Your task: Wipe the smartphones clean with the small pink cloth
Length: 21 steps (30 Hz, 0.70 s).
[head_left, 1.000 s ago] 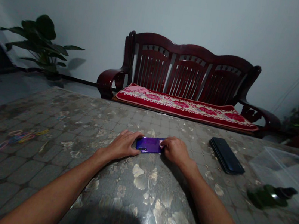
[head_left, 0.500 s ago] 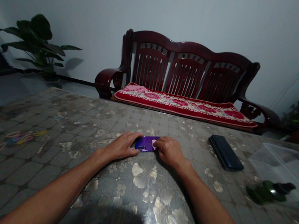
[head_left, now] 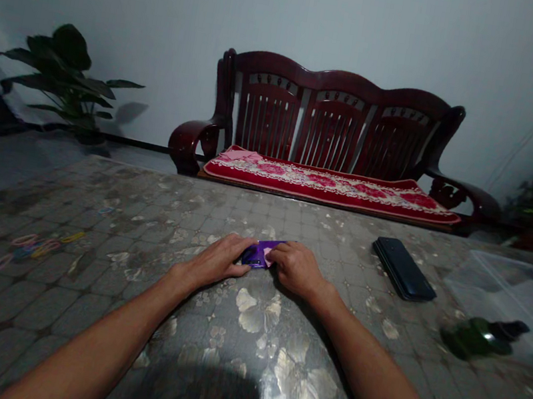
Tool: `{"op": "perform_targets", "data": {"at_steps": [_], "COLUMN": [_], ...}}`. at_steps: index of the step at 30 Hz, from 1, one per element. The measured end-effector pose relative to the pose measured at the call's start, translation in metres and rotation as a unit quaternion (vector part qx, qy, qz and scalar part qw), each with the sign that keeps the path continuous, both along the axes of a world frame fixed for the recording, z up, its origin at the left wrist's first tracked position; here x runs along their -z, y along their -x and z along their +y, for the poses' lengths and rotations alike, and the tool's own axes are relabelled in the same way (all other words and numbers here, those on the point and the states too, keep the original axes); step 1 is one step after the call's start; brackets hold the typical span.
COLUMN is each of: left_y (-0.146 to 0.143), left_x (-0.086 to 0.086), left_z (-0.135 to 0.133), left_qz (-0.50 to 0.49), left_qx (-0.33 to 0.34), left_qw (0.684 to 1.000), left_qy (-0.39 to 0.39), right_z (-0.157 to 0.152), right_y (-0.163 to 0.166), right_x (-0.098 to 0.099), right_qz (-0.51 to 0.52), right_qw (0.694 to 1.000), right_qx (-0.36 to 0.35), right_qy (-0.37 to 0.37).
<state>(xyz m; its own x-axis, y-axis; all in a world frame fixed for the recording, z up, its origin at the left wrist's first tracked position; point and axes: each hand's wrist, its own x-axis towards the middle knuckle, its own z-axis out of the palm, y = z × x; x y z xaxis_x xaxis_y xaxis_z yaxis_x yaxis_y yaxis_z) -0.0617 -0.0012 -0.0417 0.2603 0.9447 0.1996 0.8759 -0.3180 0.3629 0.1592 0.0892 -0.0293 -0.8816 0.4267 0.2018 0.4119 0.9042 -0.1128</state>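
A purple smartphone [head_left: 262,247] lies back up on the table in front of me, its dark camera strip toward the left end. My left hand [head_left: 221,257] grips that end, thumb along the near edge and fingers on the far one. A small pink cloth [head_left: 266,258] is pinched in the fingers of my right hand [head_left: 297,266] and pressed against the phone's back. The right hand covers the phone's right end, and most of the cloth is hidden under the fingers.
On the patterned table [head_left: 200,364], a dark wallet-like item [head_left: 404,268] lies right. Beyond it are a green pump bottle [head_left: 477,337] and clear plastic box [head_left: 510,285]. Colourful bands [head_left: 41,248] lie left. A wooden bench [head_left: 334,122] stands behind the table.
My right hand has slid a little left along the phone, taking the pink cloth nearer the camera strip. The left hand keeps its hold at the left end.
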Motion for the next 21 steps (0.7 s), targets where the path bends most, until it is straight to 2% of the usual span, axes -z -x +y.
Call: {"op": "perform_targets", "data": {"at_steps": [5, 8, 11, 16, 21], "left_y": [0.003, 0.004, 0.004, 0.002, -0.001], "left_x": [0.002, 0.005, 0.007, 0.009, 0.006], "left_z": [0.0, 0.0, 0.001, 0.003, 0.006], "left_qz": [0.008, 0.007, 0.007, 0.025, 0.041], "left_qx": [0.009, 0.017, 0.023, 0.029, 0.012], "left_qw": [1.0, 1.0, 0.999, 0.999, 0.999], "left_qy": [-0.008, -0.014, -0.022, -0.029, -0.028], "right_z": [0.021, 0.028, 0.024, 0.016, 0.025], "right_y": [-0.016, -0.021, -0.019, -0.013, -0.016], "right_x": [-0.004, -0.005, -0.004, -0.002, 0.005], "right_qz": [-0.009, 0.0, 0.014, 0.026, 0.065], "right_qw": [0.994, 0.988, 0.988, 0.995, 0.988], "right_qx": [0.108, 0.15, 0.147, 0.083, 0.13], "right_qy": [0.017, 0.031, 0.041, 0.049, 0.042]}}
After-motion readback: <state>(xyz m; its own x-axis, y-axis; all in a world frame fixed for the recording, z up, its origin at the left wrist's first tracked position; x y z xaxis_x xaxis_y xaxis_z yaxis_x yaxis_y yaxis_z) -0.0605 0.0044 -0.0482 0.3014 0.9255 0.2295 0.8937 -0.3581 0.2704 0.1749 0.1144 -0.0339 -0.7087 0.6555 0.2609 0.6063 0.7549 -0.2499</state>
